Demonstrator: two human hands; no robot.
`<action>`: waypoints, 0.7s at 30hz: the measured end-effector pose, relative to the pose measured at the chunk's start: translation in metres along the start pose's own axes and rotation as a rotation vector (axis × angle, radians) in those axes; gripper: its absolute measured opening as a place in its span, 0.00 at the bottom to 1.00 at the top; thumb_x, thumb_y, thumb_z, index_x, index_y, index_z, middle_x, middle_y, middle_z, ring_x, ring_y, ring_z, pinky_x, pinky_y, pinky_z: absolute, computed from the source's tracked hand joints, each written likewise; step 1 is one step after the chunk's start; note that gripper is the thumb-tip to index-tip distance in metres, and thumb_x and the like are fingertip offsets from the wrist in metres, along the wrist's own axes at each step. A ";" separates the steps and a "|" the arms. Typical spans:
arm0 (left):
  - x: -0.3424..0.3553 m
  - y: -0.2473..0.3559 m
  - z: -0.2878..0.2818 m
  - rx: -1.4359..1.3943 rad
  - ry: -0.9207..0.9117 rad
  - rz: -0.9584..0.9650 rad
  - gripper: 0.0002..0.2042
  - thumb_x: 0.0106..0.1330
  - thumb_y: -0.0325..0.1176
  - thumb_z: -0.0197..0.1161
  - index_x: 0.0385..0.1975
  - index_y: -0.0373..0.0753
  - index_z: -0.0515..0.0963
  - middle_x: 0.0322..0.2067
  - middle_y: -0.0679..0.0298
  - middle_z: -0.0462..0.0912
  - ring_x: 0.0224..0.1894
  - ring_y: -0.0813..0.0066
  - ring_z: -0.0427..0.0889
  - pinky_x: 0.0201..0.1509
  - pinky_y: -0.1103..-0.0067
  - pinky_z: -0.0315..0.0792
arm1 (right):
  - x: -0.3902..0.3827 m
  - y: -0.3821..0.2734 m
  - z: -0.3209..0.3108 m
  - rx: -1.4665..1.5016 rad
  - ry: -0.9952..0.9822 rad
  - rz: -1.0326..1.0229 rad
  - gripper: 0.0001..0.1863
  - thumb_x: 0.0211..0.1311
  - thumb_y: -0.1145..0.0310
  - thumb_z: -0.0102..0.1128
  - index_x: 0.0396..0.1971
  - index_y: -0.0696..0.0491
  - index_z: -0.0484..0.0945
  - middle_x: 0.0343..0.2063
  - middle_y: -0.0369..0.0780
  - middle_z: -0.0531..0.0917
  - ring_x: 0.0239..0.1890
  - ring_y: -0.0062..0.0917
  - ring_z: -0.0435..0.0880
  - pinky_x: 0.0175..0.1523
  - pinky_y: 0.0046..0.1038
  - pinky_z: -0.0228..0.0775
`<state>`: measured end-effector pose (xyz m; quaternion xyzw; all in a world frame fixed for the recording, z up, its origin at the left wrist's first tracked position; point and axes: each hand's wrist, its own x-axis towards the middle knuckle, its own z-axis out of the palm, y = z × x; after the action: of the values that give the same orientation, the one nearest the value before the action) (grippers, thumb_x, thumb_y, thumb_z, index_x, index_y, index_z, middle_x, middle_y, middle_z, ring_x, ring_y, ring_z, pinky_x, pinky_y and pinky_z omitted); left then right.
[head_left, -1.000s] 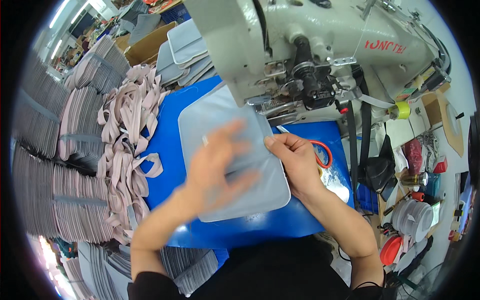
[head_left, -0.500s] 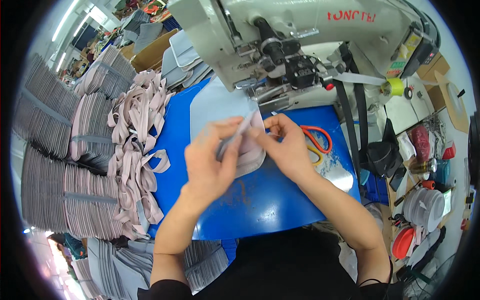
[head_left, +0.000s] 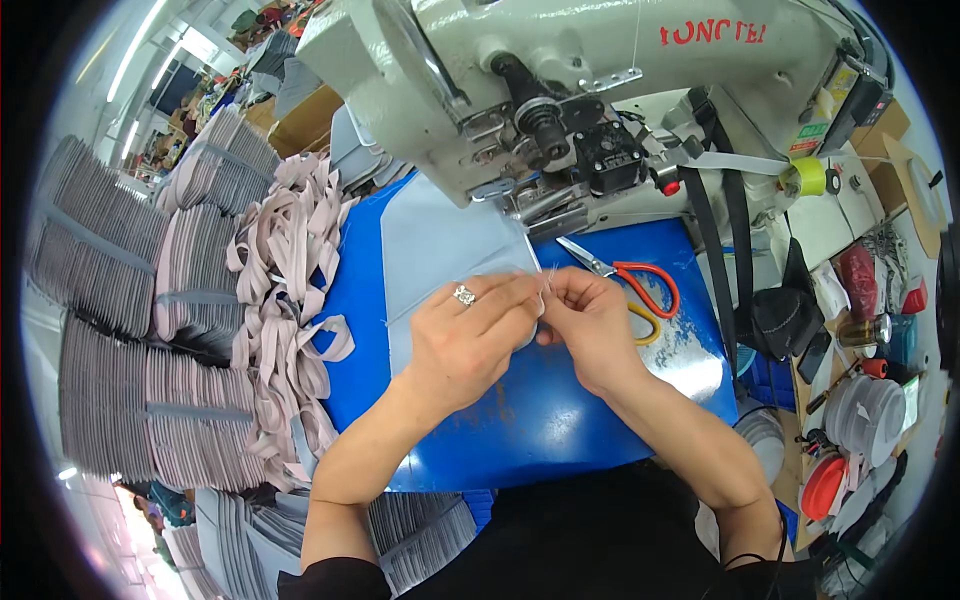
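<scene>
A light grey fabric panel (head_left: 446, 236) with a pale edge lies on the blue work surface (head_left: 370, 440), its far end under the sewing machine's head (head_left: 540, 130). My left hand (head_left: 470, 335), a silver ring on one finger, is closed on the panel's near right corner. Just right of it my right hand (head_left: 588, 335) pinches at the same edge, where fine thread ends stand up; whether it holds threads, cloth or both is unclear. Scissors (head_left: 645, 285) with red and yellow handles lie right of my right hand, blades toward the machine.
Banded bundles of grey and pinkish pieces (head_left: 110, 240) stack along the left, beside a heap of pale pink straps (head_left: 290, 230). More panels lie behind the machine. Black straps hang at the right, near a tape roll (head_left: 805, 178) and a cluttered shelf with spools (head_left: 865, 415).
My left hand has come in from over the panel to its right edge, beside my right hand. The edge lifted and folded half a second ago now lies flatter. The scissor blades show more.
</scene>
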<state>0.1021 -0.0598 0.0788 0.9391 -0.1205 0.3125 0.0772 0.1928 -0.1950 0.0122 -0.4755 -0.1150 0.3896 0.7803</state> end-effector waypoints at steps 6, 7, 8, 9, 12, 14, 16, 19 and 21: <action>0.018 -0.035 0.000 0.021 -0.057 -0.058 0.08 0.55 0.19 0.69 0.35 0.36 0.83 0.43 0.59 0.90 0.41 0.60 0.89 0.42 0.71 0.82 | 0.037 -0.004 0.013 0.035 0.056 0.023 0.06 0.70 0.69 0.68 0.40 0.55 0.86 0.29 0.30 0.85 0.29 0.09 0.80 0.30 0.17 0.72; 0.018 -0.038 0.002 0.019 -0.050 -0.078 0.09 0.56 0.19 0.69 0.35 0.36 0.83 0.43 0.59 0.90 0.41 0.59 0.89 0.42 0.71 0.82 | 0.040 -0.005 0.017 0.038 0.082 0.028 0.07 0.70 0.68 0.68 0.40 0.55 0.87 0.29 0.30 0.85 0.30 0.09 0.80 0.30 0.17 0.72; 0.016 -0.036 0.004 0.007 -0.026 -0.067 0.09 0.55 0.19 0.69 0.36 0.36 0.83 0.44 0.58 0.89 0.42 0.58 0.89 0.43 0.70 0.82 | 0.042 -0.006 0.020 0.038 0.107 0.037 0.07 0.69 0.67 0.69 0.40 0.55 0.87 0.29 0.30 0.86 0.30 0.09 0.80 0.30 0.18 0.72; 0.012 -0.032 0.005 -0.005 -0.002 -0.057 0.10 0.55 0.20 0.68 0.37 0.36 0.83 0.44 0.57 0.89 0.44 0.57 0.89 0.45 0.68 0.82 | 0.045 -0.003 0.019 0.056 0.127 0.017 0.10 0.67 0.64 0.73 0.38 0.56 0.87 0.28 0.31 0.86 0.29 0.10 0.80 0.30 0.18 0.71; -0.028 -0.007 0.009 -0.146 0.010 -0.074 0.16 0.57 0.20 0.70 0.46 0.33 0.82 0.51 0.48 0.86 0.55 0.47 0.85 0.59 0.62 0.79 | 0.049 -0.002 0.021 0.107 0.144 -0.083 0.13 0.64 0.63 0.76 0.36 0.59 0.87 0.26 0.32 0.86 0.27 0.11 0.79 0.30 0.17 0.68; -0.036 0.013 0.010 -0.132 -0.027 -0.211 0.18 0.59 0.19 0.70 0.50 0.33 0.81 0.53 0.46 0.85 0.59 0.44 0.82 0.64 0.61 0.75 | 0.047 -0.008 0.027 0.055 0.197 -0.059 0.14 0.62 0.63 0.78 0.35 0.60 0.87 0.25 0.33 0.86 0.25 0.12 0.78 0.29 0.17 0.67; -0.041 -0.003 0.024 -0.059 0.016 -0.540 0.19 0.69 0.26 0.66 0.58 0.31 0.78 0.54 0.44 0.84 0.58 0.47 0.83 0.64 0.64 0.74 | 0.043 -0.011 0.028 0.032 0.224 -0.046 0.14 0.62 0.63 0.78 0.34 0.59 0.87 0.25 0.33 0.85 0.24 0.12 0.77 0.28 0.16 0.65; -0.033 -0.041 0.010 -0.357 -0.136 -0.743 0.20 0.69 0.35 0.69 0.58 0.33 0.79 0.46 0.48 0.86 0.51 0.50 0.85 0.59 0.63 0.74 | 0.046 -0.009 0.028 0.002 0.183 -0.031 0.15 0.61 0.63 0.78 0.35 0.60 0.86 0.25 0.34 0.85 0.23 0.13 0.78 0.27 0.17 0.64; -0.035 -0.065 0.001 -0.565 -0.351 -0.847 0.22 0.75 0.40 0.65 0.62 0.33 0.77 0.53 0.52 0.85 0.55 0.64 0.82 0.64 0.71 0.71 | 0.045 -0.015 0.027 -0.024 0.192 0.004 0.15 0.61 0.63 0.77 0.36 0.60 0.86 0.26 0.34 0.86 0.24 0.14 0.80 0.26 0.17 0.64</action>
<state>0.0940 0.0084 0.0523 0.8862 0.1781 0.0480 0.4250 0.2154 -0.1486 0.0297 -0.5200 -0.0433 0.3425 0.7813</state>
